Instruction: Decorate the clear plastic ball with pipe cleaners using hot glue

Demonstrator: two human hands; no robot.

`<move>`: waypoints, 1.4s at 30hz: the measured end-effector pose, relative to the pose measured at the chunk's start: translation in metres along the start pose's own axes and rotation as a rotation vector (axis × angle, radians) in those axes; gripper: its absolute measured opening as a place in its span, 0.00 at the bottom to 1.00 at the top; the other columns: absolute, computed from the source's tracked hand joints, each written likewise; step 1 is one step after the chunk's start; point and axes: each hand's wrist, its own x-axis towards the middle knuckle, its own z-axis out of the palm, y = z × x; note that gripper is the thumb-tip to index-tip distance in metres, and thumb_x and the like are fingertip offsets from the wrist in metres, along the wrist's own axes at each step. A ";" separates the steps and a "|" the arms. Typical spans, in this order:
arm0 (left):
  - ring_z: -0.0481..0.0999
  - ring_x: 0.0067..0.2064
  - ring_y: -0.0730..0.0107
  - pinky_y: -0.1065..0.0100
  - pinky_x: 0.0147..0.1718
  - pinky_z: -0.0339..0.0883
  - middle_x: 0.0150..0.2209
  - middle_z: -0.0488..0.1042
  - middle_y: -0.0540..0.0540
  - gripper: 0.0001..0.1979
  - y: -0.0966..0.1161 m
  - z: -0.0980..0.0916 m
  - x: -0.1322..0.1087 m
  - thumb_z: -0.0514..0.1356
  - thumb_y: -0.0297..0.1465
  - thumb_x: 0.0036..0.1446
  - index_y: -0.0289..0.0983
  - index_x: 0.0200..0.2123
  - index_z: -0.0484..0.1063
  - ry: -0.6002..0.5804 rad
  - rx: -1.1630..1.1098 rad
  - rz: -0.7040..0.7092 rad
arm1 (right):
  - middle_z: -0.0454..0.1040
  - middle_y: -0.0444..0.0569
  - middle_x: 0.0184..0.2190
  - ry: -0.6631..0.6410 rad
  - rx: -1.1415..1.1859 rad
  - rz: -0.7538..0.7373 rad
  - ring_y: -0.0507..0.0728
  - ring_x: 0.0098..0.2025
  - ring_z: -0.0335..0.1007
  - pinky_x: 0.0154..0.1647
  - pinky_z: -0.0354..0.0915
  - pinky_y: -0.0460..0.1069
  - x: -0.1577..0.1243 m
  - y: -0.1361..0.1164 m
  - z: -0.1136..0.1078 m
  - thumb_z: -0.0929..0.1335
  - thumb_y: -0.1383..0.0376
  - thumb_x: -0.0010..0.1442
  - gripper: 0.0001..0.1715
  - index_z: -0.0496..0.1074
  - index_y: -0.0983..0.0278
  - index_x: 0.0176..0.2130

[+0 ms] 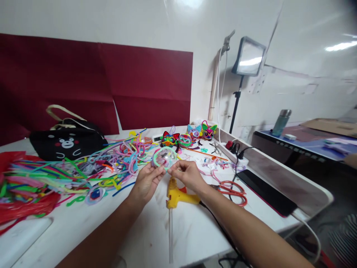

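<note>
My left hand [146,182] is closed on the lower left edge of a clear round plastic ball [166,158] with a light-green pipe cleaner [155,156] bent around its rim. At the lower edge of that ring, my right hand [189,174] pinches the pipe cleaner, its fingertips close to my left thumb. A yellow glue gun [175,197] lies on the table below my hands, a long clear glue stick [171,238] sticking out of its back. Beyond the ball sit several finished colourful pipe-cleaner animal heads [169,139].
Loose pipe cleaners [131,156] and a red plastic bag [50,203] of them cover the left side. A black bag [67,143] stands behind. To the right are orange-handled scissors [237,193], a phone [267,191], a power strip [237,154] and cables along the raised table edge [279,175].
</note>
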 end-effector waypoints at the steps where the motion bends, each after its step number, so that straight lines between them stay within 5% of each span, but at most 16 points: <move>1: 0.75 0.31 0.76 0.76 0.34 0.72 0.29 0.76 0.51 0.18 0.000 0.000 0.001 0.73 0.22 0.36 0.35 0.30 0.70 0.002 -0.002 0.002 | 0.61 0.37 0.16 -0.001 0.003 0.015 0.46 0.19 0.50 0.21 0.48 0.44 0.001 0.000 -0.002 0.74 0.56 0.45 0.16 0.71 0.66 0.24; 8: 0.76 0.31 0.75 0.74 0.34 0.72 0.29 0.77 0.50 0.17 0.000 -0.002 0.002 0.72 0.22 0.39 0.35 0.33 0.72 -0.013 0.069 -0.011 | 0.67 0.40 0.18 0.024 -0.154 -0.016 0.48 0.20 0.57 0.22 0.53 0.44 0.005 -0.002 -0.011 0.74 0.57 0.46 0.15 0.72 0.66 0.23; 17: 0.77 0.32 0.72 0.71 0.37 0.71 0.32 0.79 0.48 0.22 0.001 -0.001 0.000 0.73 0.25 0.38 0.34 0.40 0.74 -0.089 0.210 -0.011 | 0.76 0.46 0.27 0.004 -0.841 -0.345 0.53 0.29 0.69 0.32 0.58 0.46 -0.004 -0.017 -0.020 0.71 0.66 0.55 0.03 0.75 0.64 0.30; 26: 0.78 0.33 0.70 0.69 0.38 0.70 0.33 0.80 0.47 0.26 -0.002 -0.006 0.001 0.74 0.26 0.37 0.34 0.42 0.74 -0.083 0.341 -0.008 | 0.75 0.50 0.31 -0.135 -1.385 -0.563 0.56 0.33 0.69 0.32 0.53 0.50 -0.008 -0.025 -0.019 0.65 0.67 0.65 0.09 0.74 0.65 0.34; 34: 0.78 0.31 0.70 0.70 0.34 0.69 0.30 0.79 0.49 0.26 -0.001 -0.002 -0.001 0.75 0.26 0.33 0.35 0.40 0.74 -0.088 0.350 -0.040 | 0.72 0.50 0.30 -0.147 -1.453 -0.820 0.58 0.34 0.63 0.35 0.51 0.53 -0.004 -0.022 -0.022 0.62 0.69 0.68 0.12 0.72 0.65 0.35; 42: 0.76 0.29 0.72 0.72 0.32 0.69 0.29 0.79 0.50 0.25 -0.001 -0.003 0.000 0.75 0.25 0.34 0.35 0.40 0.74 -0.077 0.334 -0.066 | 0.73 0.50 0.32 -0.155 -1.293 -0.680 0.57 0.36 0.66 0.36 0.55 0.50 -0.006 -0.022 -0.023 0.65 0.69 0.64 0.06 0.73 0.65 0.37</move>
